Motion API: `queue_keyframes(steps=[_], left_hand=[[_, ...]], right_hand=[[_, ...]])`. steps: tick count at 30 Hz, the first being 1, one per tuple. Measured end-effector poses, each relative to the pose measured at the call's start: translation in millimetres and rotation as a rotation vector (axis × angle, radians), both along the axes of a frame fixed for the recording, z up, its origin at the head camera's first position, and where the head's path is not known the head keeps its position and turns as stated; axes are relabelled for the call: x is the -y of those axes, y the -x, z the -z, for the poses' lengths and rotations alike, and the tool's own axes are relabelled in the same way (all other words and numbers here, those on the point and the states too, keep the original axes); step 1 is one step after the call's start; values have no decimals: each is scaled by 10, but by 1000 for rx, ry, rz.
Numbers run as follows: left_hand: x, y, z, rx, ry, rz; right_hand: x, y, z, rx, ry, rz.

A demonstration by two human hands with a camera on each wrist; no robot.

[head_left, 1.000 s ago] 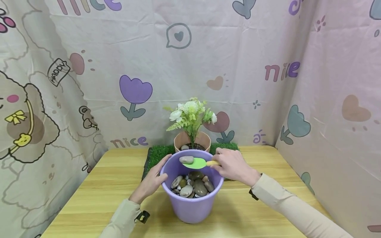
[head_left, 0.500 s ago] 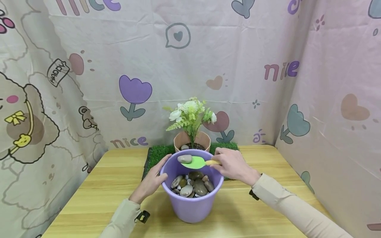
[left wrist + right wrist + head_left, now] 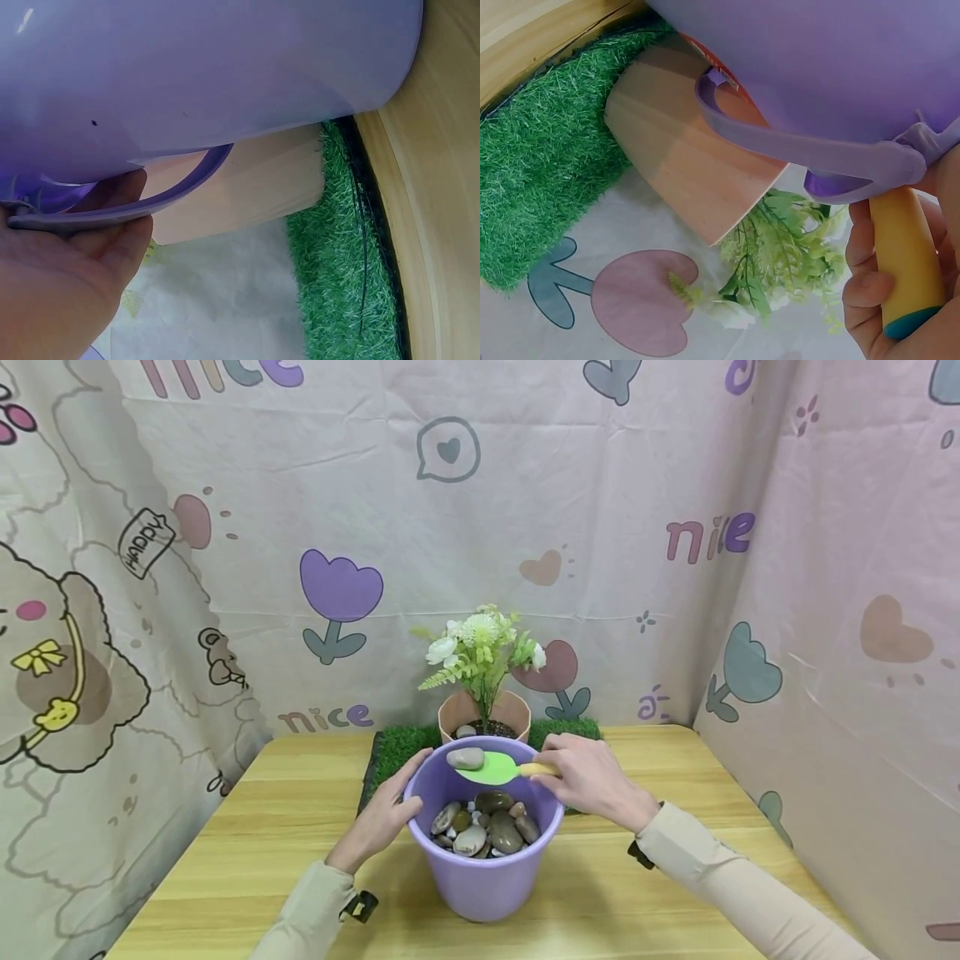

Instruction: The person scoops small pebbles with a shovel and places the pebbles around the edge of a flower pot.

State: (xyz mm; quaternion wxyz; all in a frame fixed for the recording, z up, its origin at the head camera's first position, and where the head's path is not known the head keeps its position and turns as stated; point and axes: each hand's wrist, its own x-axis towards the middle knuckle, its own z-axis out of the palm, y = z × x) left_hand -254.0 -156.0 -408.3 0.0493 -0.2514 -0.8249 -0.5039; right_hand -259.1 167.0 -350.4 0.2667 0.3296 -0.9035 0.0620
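Observation:
A purple bucket (image 3: 486,885) stands upright on the table, holding several smooth stones (image 3: 506,832). My left hand (image 3: 386,810) grips its left rim, thumb over the edge; the left wrist view shows these fingers around the bucket's handle (image 3: 180,191). With my right hand (image 3: 588,781) I hold a small trowel (image 3: 498,768) over the bucket's far part. Its blade is light green, and a grey stone (image 3: 467,758) lies across the tip. In the right wrist view, fingers curl round the trowel's yellow grip (image 3: 907,255); the blade is hidden there.
Directly behind the bucket, a peach flowerpot (image 3: 449,720) with white flowers (image 3: 480,631) and dark soil stands on a green grass mat (image 3: 405,743). One pale stone (image 3: 466,732) lies in the pot. A printed cloth (image 3: 465,527) hangs behind the wooden table (image 3: 247,827).
The trowel and its stone have shifted very slightly left from one second ago, then stayed almost still. My left hand keeps its place on the bucket.

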Motion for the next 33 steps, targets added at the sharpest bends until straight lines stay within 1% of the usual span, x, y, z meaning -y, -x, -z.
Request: queue_keyframes(steps=[5, 10, 14, 20, 23, 30, 33], left_hand=[[0, -8, 2, 3, -2, 3], [7, -5, 8, -1, -3, -4], [10, 10, 23, -26, 5, -8], [15, 42, 40, -69, 17, -14], [16, 46, 45, -67, 13, -8], [15, 31, 50, -39, 5, -19], [12, 25, 46, -43, 3, -17]], right_hand=[[-1, -7, -4, -13, 13, -12], [-7, 8, -31, -36, 49, -30], [-27, 20, -61, -57, 58, -26], [-75, 26, -116, -72, 45, 10], [-101, 42, -144, -64, 39, 36], [-165, 94, -179, -40, 20, 107], [-190, 121, -183, -27, 20, 128]])
